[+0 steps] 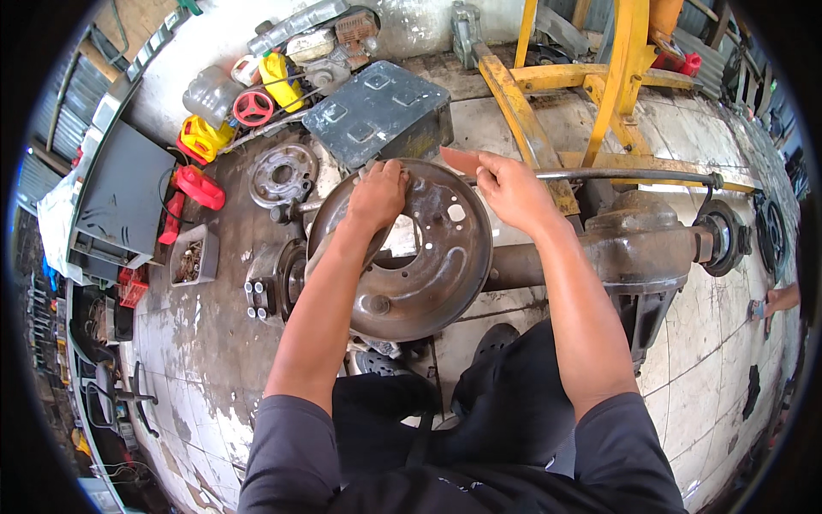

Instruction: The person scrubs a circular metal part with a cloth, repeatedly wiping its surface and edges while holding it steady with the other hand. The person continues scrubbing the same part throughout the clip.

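A round, brown metal brake backing plate with a large central hole stands tilted in front of me, by the end of an axle housing. My left hand is closed over the plate's upper rim, its fingertips partly hidden. Beneath my left wrist shows a curved metal edge that I cannot make out. Just right of the plate's top, my right hand pinches a small reddish-brown flat piece, perhaps sandpaper. That piece points left, toward the rim. A long metal rod runs behind my right hand.
Beyond the plate sit a dark metal box and a round metal disc. A yellow steel frame stands far right. Left are a grey cabinet, red and yellow jugs and a parts bin. Another person's hand shows at right.
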Motion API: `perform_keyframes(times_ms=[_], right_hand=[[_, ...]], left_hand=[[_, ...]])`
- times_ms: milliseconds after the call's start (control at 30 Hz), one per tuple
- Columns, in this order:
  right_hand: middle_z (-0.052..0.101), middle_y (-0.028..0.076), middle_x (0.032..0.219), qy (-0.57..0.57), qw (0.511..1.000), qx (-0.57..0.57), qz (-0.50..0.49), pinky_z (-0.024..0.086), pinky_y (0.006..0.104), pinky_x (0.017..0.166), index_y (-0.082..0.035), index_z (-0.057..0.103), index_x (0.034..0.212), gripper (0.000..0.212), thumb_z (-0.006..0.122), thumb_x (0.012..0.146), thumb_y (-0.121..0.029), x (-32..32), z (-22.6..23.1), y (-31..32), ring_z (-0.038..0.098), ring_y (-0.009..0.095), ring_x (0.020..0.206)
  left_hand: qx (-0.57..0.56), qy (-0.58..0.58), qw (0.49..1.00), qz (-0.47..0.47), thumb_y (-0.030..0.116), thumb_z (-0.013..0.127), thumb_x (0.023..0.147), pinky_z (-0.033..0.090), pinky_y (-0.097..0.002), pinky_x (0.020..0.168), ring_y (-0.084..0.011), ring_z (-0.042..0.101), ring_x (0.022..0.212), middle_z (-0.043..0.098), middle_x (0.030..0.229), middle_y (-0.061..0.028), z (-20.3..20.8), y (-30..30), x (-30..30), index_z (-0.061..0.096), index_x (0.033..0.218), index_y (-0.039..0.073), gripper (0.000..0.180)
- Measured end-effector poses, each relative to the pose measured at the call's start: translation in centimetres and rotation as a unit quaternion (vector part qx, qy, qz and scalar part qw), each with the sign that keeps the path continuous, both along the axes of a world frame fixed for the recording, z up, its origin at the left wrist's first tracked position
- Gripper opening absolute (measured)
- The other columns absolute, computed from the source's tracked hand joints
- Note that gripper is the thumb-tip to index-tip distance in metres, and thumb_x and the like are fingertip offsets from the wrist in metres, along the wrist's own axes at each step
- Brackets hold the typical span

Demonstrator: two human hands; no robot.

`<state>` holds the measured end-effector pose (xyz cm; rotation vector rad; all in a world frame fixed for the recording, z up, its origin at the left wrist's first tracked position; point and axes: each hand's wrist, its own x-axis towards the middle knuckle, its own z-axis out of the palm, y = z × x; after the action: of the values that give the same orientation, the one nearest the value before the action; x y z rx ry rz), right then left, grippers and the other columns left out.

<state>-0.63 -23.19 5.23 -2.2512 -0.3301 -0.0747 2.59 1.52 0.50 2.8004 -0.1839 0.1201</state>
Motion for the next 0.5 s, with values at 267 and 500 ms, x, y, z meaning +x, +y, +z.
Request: perform_keyframes(times_ms=[267,500], right_hand=[[0.067,0.028,0.108,-0.032,0.999,0.013,-0.012,0.052,0.0469,0.087,-0.004,0.063,0.128,0.036,0.054,0.096,-0.017,-0.2,-0.7,0.0,0.065,0.043,0.102],[0.068,0.026,0.116,-0.004,0.999,-0.041,-0.017,0.051,0.0404,0.093,-0.002,0.062,0.129,0.035,0.054,0.100,-0.019,0.1,-0.5,-0.5,0.067,0.039,0.108]], left_hand=[[-0.035,0.070,0.995,0.062,0.038,0.051,0.099,0.049,-0.0499,0.097,-0.0405,0.063,0.112,0.068,0.116,-0.0233,1.3,-0.2,1.8,0.063,0.117,0.007,0.038],[-0.033,-0.009,0.996,0.079,0.039,0.048,0.101,0.048,-0.0495,0.097,-0.0378,0.062,0.114,0.068,0.117,-0.0191,-0.3,-1.4,0.7,0.065,0.115,0.009,0.037]])
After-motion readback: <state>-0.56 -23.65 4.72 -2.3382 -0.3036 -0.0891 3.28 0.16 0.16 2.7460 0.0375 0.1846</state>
